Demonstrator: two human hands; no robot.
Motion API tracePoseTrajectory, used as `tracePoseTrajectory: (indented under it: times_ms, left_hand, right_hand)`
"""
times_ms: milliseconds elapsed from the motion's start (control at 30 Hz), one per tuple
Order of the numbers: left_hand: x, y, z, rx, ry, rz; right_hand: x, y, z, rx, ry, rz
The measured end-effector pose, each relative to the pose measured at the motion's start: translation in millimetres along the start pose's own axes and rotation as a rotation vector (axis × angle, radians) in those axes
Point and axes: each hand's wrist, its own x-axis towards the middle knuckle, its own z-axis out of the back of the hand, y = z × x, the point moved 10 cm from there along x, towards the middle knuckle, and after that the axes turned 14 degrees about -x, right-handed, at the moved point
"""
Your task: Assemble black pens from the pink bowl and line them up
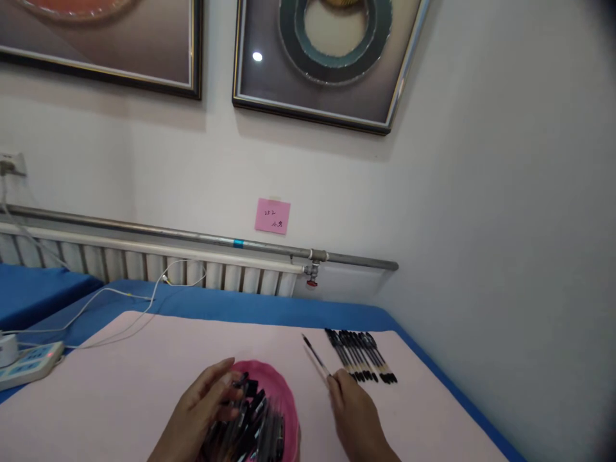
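Observation:
A pink bowl (279,385) full of black pens (255,427) sits at the near edge of a pale pink mat (144,378). My left hand (202,410) rests on the pens in the bowl, fingers curled around some of them. My right hand (356,417) pinches one black pen (315,356) by its near end, its tip pointing away to the upper left. Just right of it, a row of several black pens (360,356) lies side by side on the mat.
The mat lies on a blue cloth (269,308) against a white wall with a radiator (144,266), a pipe, a pink note (272,215) and framed pictures. A white power strip (29,366) and cables lie at the left edge.

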Motion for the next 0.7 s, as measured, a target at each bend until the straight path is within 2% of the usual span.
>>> tracePoseTrajectory:
  times_ms: [100,167,333,467,567,700]
  left_hand:
    - [-1.4,1.2,-8.3,0.031,0.067,-0.024]
    - [-5.4,1.8,-14.9,0.049,0.089,-0.033]
    - [-14.7,14.1,-25.8,0.038,0.128,0.004]
    - [-20.0,19.2,-28.4,-0.002,0.153,0.043]
    - [-29.3,4.1,-37.0,0.057,0.162,0.030]
    - [-47.6,-32.3,-51.7,0.148,0.156,-0.060]
  right_hand:
    - [5.0,-55.2,-13.0,-0.095,0.009,-0.123]
    - [9.6,-72.7,-22.9,-0.118,0.027,-0.155]
    - [22.7,-83.1,-38.9,-0.130,0.073,-0.196]
    - [24.8,-88.1,-42.3,-0.109,0.096,-0.230]
    - [20.7,-98.1,-39.6,-0.073,0.094,-0.260]
    - [11.8,-117.7,-32.7,-0.024,0.078,-0.315]
